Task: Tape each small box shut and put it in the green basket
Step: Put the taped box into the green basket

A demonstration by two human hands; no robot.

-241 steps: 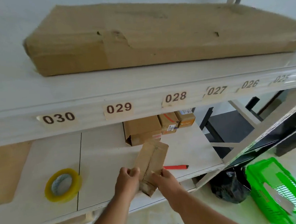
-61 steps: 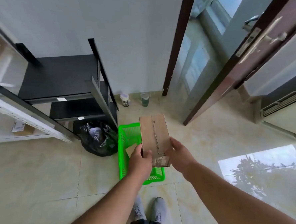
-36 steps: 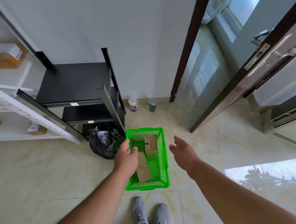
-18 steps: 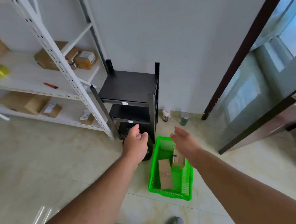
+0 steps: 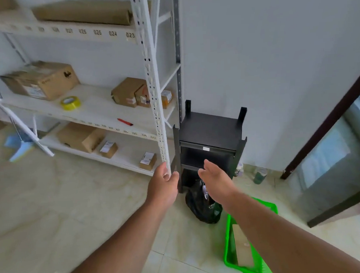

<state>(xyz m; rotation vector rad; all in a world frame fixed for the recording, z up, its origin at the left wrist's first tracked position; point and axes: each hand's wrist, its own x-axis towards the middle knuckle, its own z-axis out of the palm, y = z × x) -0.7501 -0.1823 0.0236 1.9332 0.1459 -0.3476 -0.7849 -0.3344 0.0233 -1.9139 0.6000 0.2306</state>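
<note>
The green basket (image 5: 229,245) stands on the floor at the lower right, partly hidden by my right forearm, with a taped brown box (image 5: 242,246) lying inside. My left hand (image 5: 163,186) and my right hand (image 5: 216,180) are both held out in front of me, empty, fingers relaxed. Small cardboard boxes (image 5: 130,93) sit on the white rack's middle shelf, near a yellow tape roll (image 5: 70,103) and a red cutter (image 5: 125,122). More small boxes (image 5: 148,161) rest on the lowest shelf.
A white metal rack (image 5: 150,75) fills the left, its upright post just above my left hand. A black side shelf (image 5: 210,132) stands by the wall with a black bag (image 5: 200,204) at its foot. A dark door frame (image 5: 322,127) is at right.
The box I held went into the green basket and both hands let go. My view has since swung up and left toward the white rack, leaving the basket low at right.
</note>
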